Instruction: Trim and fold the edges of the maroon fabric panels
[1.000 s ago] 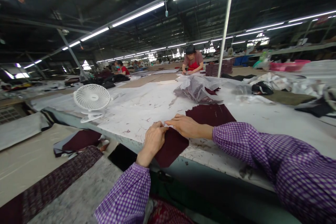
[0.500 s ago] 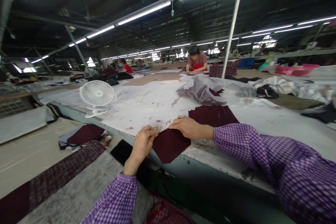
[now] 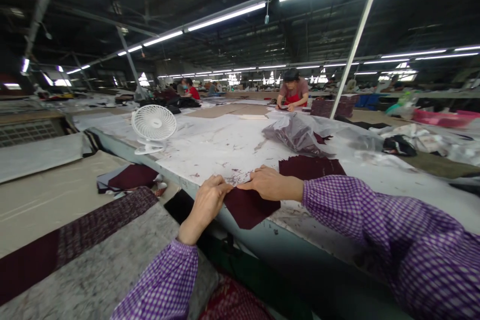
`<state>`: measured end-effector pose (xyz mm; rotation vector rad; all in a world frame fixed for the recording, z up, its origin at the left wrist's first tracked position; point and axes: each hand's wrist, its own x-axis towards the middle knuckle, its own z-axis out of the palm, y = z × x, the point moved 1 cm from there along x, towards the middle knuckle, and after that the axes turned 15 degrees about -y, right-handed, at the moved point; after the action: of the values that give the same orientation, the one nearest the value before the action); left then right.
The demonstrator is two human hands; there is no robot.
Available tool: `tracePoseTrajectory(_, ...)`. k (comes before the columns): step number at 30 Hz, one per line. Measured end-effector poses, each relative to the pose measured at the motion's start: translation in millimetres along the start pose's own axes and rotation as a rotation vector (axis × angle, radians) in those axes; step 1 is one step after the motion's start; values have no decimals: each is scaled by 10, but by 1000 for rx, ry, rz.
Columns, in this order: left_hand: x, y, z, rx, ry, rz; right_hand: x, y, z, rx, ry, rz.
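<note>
At the near edge of the table, a maroon fabric piece (image 3: 252, 210) lies with its pointed lower part hanging over the side. My left hand (image 3: 210, 201) is closed in a pinch on its upper left corner. From the right, my right hand (image 3: 268, 183) grips the top edge with bent fingers, its index finger stretched toward the left fingertips. The fingertips of both hands nearly meet along that edge. Just behind my right wrist is a stack of maroon fabric pieces (image 3: 311, 166) with jagged edges, partly covered by my sleeve.
A white fan (image 3: 154, 124) stands at the table's left edge. Behind the stack lies a clear plastic bag (image 3: 296, 135) with maroon cloth in it. More cut pieces (image 3: 133, 178) rest on the lower surface at left. A co-worker (image 3: 293, 91) bends over the table's far side.
The view has turned slightly left, shifting the scene to the right. My right hand has come closer to my left along the fabric's top edge. Both hands keep hold of the piece.
</note>
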<state>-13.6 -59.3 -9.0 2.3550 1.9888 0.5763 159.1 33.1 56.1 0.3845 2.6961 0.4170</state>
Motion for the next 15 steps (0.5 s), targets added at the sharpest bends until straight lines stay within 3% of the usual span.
tracePoseTrajectory(3,-29,13,-14,81,6,14,6,-52,-56,-37,-28,9)
tracePoseTrajectory(10,-168,-124,-3,-147,48,-22,21,-72,-140,-38,-48,-32)
tracePoseTrajectory(15,-200,-97,-5,-249,113,-76,21,-94,-162,-25,-38,-67)
